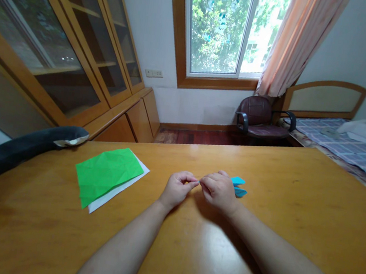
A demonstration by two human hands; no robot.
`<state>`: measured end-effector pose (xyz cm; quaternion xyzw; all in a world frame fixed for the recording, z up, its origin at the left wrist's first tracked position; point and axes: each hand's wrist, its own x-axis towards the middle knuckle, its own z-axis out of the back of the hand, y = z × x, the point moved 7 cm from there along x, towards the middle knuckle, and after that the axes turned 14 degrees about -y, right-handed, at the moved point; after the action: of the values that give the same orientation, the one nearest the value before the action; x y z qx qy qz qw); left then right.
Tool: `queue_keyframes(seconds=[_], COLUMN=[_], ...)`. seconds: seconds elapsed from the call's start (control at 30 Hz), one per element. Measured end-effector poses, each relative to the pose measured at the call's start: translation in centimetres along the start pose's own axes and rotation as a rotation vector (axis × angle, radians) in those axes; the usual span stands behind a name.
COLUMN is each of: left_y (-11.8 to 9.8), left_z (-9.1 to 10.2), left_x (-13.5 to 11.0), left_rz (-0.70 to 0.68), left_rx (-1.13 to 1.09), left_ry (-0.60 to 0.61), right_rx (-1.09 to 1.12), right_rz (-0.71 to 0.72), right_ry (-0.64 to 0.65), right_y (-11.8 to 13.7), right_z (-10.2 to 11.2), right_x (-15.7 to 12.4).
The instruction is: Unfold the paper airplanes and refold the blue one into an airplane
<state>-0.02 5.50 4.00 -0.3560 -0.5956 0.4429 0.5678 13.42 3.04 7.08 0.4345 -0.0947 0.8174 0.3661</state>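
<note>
My left hand (177,188) and my right hand (219,190) meet at the middle of the wooden table (188,246), fingers pinched together. Between and behind them is a small folded piece of blue paper (238,185); its pointed flaps stick out to the right of my right hand, and a sliver shows above my left fingers. Both hands are closed on it. Most of the blue paper is hidden by my fingers.
A creased green sheet (106,174) lies over a white sheet (117,189) to the left. A dark plush toy (3,157) stretches along the table's left edge. Beyond the table are a dark red chair (260,118), a bed (355,143), glass-door cabinets (62,47) and a window (226,25).
</note>
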Motion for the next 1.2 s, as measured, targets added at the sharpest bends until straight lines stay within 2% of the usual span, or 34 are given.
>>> queue_keyframes(seconds=[0.27, 0.47, 0.9, 1.2], left_y=[-1.4, -2.1, -0.8, 0.4], left_z=[0.0, -0.4, 0.2, 1.9], left_x=[-0.5, -0.9, -0.3, 0.5], left_rz=[-0.255, -0.391, -0.292, -0.234], left_rx=[0.237, 0.381, 0.366, 0.321], left_ry=[0.010, 0.009, -0.025, -0.090], right_rx=[-0.017, -0.034, -0.168, -0.215], right_rz=[-0.024, -0.022, -0.192, -0.300], right_ry=[-0.019, 0.041, 0.329, 0.455], right_y=[-0.6, -0.4, -3.0, -4.9], right_z=[0.0, -0.7, -2.0, -1.5], right_x=[-0.1, -0.3, -1.2, -1.5])
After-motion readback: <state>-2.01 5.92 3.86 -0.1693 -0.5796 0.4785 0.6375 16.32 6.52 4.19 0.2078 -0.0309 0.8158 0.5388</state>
